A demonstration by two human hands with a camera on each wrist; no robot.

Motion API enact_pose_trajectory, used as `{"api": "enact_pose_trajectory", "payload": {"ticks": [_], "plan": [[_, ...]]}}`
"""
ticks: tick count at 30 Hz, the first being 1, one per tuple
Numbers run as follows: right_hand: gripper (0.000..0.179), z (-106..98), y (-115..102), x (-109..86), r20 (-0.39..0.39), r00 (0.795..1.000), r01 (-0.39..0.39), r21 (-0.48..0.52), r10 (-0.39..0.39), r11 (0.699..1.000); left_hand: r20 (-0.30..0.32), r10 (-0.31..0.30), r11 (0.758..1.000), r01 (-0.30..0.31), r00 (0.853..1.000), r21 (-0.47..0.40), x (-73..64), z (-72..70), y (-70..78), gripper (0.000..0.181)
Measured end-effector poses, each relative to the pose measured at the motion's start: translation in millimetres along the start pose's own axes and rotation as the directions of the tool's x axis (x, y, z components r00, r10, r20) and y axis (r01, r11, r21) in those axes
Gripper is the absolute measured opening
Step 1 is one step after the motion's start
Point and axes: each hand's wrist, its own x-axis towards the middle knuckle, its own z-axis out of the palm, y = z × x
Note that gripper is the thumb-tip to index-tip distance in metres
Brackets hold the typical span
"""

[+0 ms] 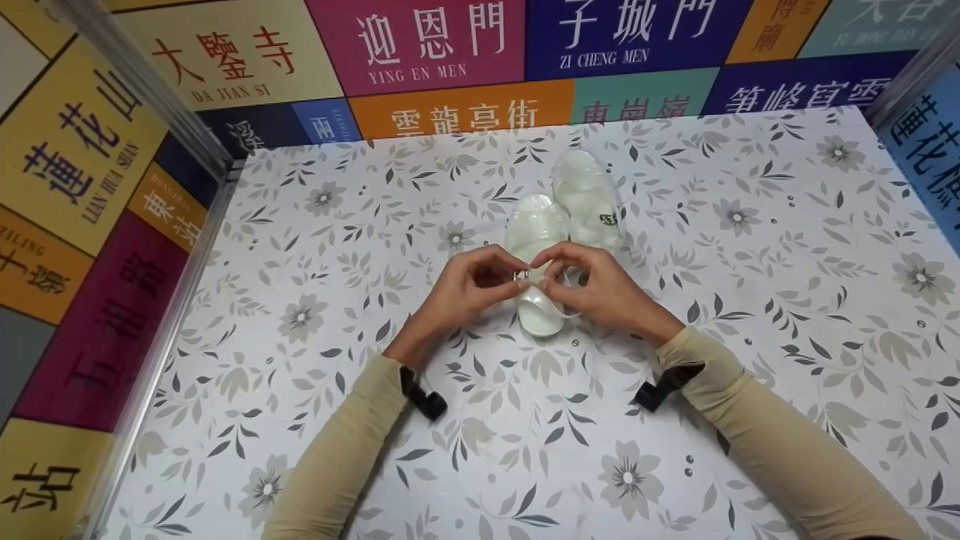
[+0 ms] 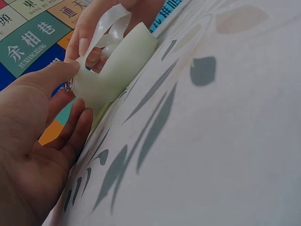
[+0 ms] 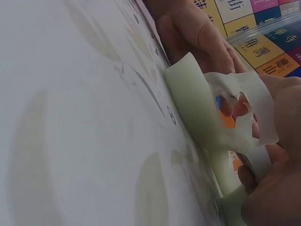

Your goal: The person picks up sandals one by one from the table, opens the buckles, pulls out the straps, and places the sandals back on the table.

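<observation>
A pale green-white sandal [image 1: 538, 221] lies sole down on the table, its toe pointing away from me. My left hand [image 1: 472, 283] pinches the small metal buckle [image 2: 69, 85] at the sandal's side between thumb and fingers. From the other side my right hand [image 1: 596, 289] pinches the ankle strap [image 3: 264, 113], close to the left fingertips. The strap arches above the heel [image 2: 127, 59]. Whether its end is inside the buckle is hidden by the fingers. A matching sandal [image 1: 581, 180] with a dark emblem lies just beyond, to the right, touched by neither hand.
A white tabletop [image 1: 405, 240] printed with grey flowers and leaves spreads around the sandals. Coloured panels [image 1: 442, 45] with lettering stand along the back, and similar ones line the left and right sides. A dark band with a small device [image 1: 427, 401] sits on each forearm.
</observation>
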Motion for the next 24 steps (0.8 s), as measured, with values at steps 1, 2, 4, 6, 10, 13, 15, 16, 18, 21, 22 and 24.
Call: {"api": "enact_pose_trajectory", "payload": {"ticks": [1, 2, 4, 6, 10, 13, 15, 16, 18, 21, 22, 24], "plan": [[0.028, 0.0, -0.3, 0.1, 0.0, 1.0, 0.005, 0.001, -0.005, 1.0, 0.001, 0.001, 1.0, -0.001, 1.0, 0.0, 0.2, -0.1, -0.2, 0.022], [0.028, 0.0, -0.2, 0.3, -0.001, 1.0, 0.011, 0.002, -0.011, 1.0, 0.002, 0.003, 1.0, -0.003, 1.0, 0.001, 0.4, -0.2, -0.2, 0.022], [0.027, 0.1, 0.0, 0.7, -0.001, 1.0, 0.022, 0.005, -0.022, 1.0, 0.004, 0.005, 1.0, -0.005, 1.0, 0.0, 0.8, -0.3, -0.3, 0.022], [0.026, 0.0, 0.0, 0.9, -0.001, 1.0, 0.031, 0.007, -0.031, 0.999, 0.007, 0.007, 1.0, -0.007, 1.0, -0.001, 1.3, -0.3, -0.2, 0.021], [0.025, -0.5, 1.3, 1.3, 0.004, 0.999, 0.034, 0.008, -0.034, 0.999, 0.009, 0.005, 1.0, -0.005, 1.0, -0.007, 1.3, -0.6, 0.1, 0.019], [0.026, -1.3, 2.4, 1.4, 0.008, 0.999, 0.039, 0.012, -0.039, 0.999, 0.01, 0.002, 1.0, -0.002, 1.0, -0.014, 1.2, -0.6, 0.5, 0.019], [0.028, -2.0, 2.5, 1.4, 0.008, 0.999, 0.047, 0.013, -0.047, 0.999, 0.01, 0.001, 1.0, -0.001, 1.0, -0.018, 1.1, -0.7, 0.6, 0.019], [0.03, -2.3, 2.8, 1.6, 0.007, 0.998, 0.055, 0.015, -0.055, 0.998, 0.008, 0.001, 1.0, 0.0, 1.0, -0.017, 1.0, -0.7, 0.6, 0.019], [0.031, -2.7, 3.4, 1.9, 0.002, 0.997, 0.072, 0.022, -0.072, 0.997, 0.005, 0.0, 1.0, 0.0, 1.0, -0.016, 0.8, -0.9, 0.3, 0.019], [0.029, -3.0, 3.8, 2.5, -0.01, 0.995, 0.099, 0.044, -0.099, 0.994, -0.001, 0.001, 1.0, -0.001, 1.0, -0.014, 0.8, -0.9, 0.1, 0.018], [0.028, -2.9, 3.7, 2.6, -0.015, 0.994, 0.109, 0.053, -0.108, 0.993, -0.002, 0.0, 1.0, 0.0, 1.0, -0.013, 0.8, -0.7, 0.2, 0.018], [0.027, -2.4, 3.6, 2.6, -0.03, 0.992, 0.122, 0.072, -0.12, 0.99, -0.003, -0.002, 1.0, 0.002, 1.0, -0.012, 0.8, -0.2, 0.1, 0.019]]}}
